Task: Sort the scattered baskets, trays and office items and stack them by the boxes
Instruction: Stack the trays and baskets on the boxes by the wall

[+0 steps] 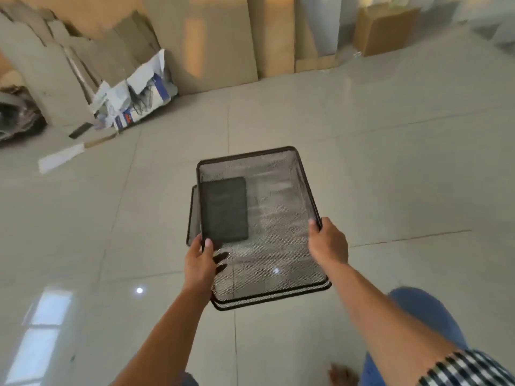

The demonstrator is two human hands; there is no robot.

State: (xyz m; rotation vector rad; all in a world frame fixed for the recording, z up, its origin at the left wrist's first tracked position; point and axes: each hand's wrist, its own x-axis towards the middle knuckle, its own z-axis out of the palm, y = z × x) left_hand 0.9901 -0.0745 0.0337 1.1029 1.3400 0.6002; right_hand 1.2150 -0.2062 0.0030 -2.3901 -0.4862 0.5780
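Leaning cardboard sheets (220,40) beyond mesh trays (278,215)

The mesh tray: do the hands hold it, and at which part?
Both hands hold the black mesh tray: the left hand grips its left rim, the right hand grips its right rim.

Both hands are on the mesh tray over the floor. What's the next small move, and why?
Probably carry it level toward the cardboard boxes ahead. The left hand and right hand grip the mesh tray by its side rims, a dark flat item lies inside it, and the boxes are some way off.
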